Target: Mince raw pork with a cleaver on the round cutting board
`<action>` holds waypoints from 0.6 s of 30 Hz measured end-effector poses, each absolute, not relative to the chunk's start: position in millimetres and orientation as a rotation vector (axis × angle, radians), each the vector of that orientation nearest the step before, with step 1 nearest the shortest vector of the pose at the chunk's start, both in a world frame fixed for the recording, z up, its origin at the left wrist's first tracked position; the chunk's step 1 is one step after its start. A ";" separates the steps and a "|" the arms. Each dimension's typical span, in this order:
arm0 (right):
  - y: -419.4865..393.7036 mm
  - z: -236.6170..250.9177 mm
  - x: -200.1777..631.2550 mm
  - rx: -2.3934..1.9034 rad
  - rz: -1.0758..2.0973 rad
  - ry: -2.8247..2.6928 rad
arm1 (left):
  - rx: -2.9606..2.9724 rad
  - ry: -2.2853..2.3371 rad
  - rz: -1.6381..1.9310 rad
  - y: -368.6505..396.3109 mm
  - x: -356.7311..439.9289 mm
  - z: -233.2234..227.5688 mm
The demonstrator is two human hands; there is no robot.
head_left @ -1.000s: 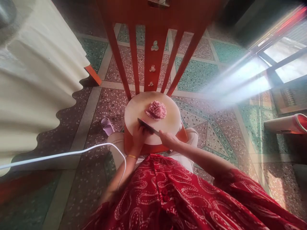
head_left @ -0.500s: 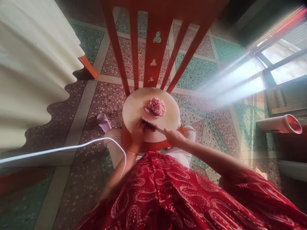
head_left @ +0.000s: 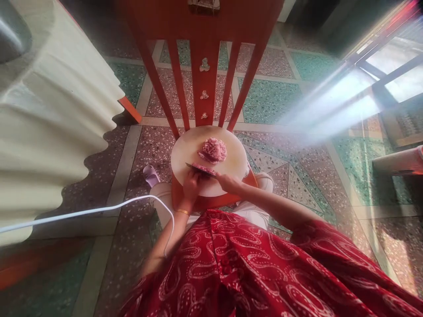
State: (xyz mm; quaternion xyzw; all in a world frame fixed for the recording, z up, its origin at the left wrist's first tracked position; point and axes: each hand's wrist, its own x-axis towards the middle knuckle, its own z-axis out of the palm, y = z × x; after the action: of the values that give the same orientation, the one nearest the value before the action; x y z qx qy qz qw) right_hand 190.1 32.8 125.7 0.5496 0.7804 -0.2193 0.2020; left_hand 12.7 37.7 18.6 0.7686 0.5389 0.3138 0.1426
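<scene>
On a round pale cutting board (head_left: 180,147) sits a heap of chopped pink food (head_left: 214,150) that looks like meat. My right hand (head_left: 228,182) grips the handle of a knife (head_left: 202,169), its blade pointing left across the board in front of the heap. Pink bits cling to the blade. My left hand (head_left: 191,186) rests at the board's near left, just below the blade, with its fingers curled together. The blade partly covers those fingertips, so whatever they hold is hidden.
The board lies on the seat of a red-orange wooden chair (head_left: 198,26) with a slatted back. A white cable (head_left: 109,208) crosses at left. A cloth-covered table (head_left: 79,105) stands left, a purple slipper (head_left: 151,176) on the floor, and a pale cylindrical container (head_left: 398,162) at right.
The knife has turned flatter and shifted slightly left, and its pink-flecked side now shows more. The right hand has moved left with it. The whole view has shifted a little.
</scene>
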 end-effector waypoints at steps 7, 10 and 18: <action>2.0 125.1 247.2 1.708 -0.464 2.186 | 2.299 1.535 0.735 54.6 2.3 29.6; -6.2 117.5 254.6 1.894 -0.484 2.112 | 2.377 1.537 0.557 79.3 0.5 39.0; -26.1 90.5 272.1 2.176 -0.692 1.988 | 2.460 1.500 -0.032 130.1 22.8 58.1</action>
State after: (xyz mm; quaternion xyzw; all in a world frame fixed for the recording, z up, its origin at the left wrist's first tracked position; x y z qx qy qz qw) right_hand 272.1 -26.1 90.5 0.7177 0.6554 -0.2281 0.0571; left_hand 22.8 130.1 58.1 0.8466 0.5162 -0.0109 0.1295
